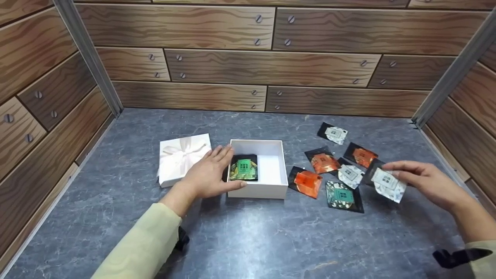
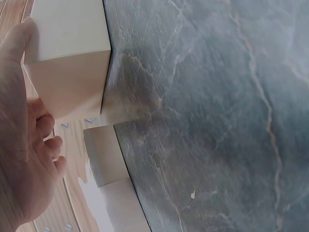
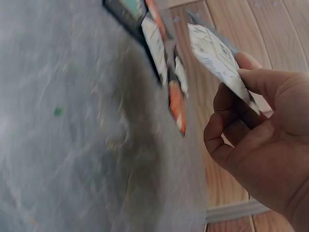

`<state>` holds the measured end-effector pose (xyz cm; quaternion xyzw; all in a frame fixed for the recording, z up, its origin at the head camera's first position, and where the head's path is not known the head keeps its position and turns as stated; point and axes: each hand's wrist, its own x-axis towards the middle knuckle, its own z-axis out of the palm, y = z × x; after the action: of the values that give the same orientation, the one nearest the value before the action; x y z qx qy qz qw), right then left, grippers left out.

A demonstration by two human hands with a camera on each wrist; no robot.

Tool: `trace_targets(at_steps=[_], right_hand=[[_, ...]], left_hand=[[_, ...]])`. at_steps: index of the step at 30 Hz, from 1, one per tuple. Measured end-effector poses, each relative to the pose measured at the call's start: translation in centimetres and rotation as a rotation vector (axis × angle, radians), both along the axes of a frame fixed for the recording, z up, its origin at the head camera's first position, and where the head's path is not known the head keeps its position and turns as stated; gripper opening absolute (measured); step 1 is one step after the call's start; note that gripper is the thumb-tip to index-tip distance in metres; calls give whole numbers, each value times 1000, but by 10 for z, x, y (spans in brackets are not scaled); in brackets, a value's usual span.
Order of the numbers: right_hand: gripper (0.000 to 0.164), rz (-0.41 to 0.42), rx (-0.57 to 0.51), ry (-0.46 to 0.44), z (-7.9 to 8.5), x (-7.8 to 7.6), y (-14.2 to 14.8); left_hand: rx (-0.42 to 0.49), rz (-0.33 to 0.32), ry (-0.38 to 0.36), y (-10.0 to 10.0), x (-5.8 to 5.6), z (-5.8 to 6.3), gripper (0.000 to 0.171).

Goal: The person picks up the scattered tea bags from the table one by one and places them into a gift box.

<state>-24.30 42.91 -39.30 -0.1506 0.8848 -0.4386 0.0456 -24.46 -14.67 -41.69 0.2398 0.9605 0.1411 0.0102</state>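
An open white box [image 1: 256,191] stands mid-table, with a black-and-green sachet [image 1: 244,169] lying in its left part. My left hand [image 1: 211,174] rests on the box's left wall, its fingers fairly straight along the rim and the thumb at the front edge. In the left wrist view the same hand [image 2: 29,159] touches the box [image 2: 70,58]. Off to the right, my right hand [image 1: 430,180] pinches a white-and-black sachet [image 1: 389,185] between thumb and fingers, above the table. The right wrist view shows this sachet [image 3: 217,55] held up, tilted, clear of the surface.
Left of the box lies a white lid [image 1: 182,159] with a ribbon bow. Between box and right hand several sachets are scattered, among them an orange one [image 1: 307,183], a green one [image 1: 343,196] and a white one [image 1: 334,133] farther back. Wood-patterned walls [image 1: 217,66] enclose the table.
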Motion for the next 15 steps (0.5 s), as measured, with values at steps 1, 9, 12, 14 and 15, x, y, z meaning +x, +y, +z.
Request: trace_targets(at_steps=[1, 9, 12, 14, 15], right_hand=[[32, 2, 5, 5, 3, -1, -4], [34, -33, 7, 59, 19, -6, -51], [38, -23, -28, 62, 25, -8, -74], [42, -8, -56, 50, 29, -10, -90], [44, -1, -70, 42, 30, -11, -98]], left_hand=[[1, -1, 1, 0, 0, 0, 114], [1, -7, 9, 0, 0, 0, 113], [-3, -7, 12, 0, 0, 0, 113], [-1, -10, 14, 0, 0, 0, 113], [-4, -8, 12, 0, 0, 0, 113]])
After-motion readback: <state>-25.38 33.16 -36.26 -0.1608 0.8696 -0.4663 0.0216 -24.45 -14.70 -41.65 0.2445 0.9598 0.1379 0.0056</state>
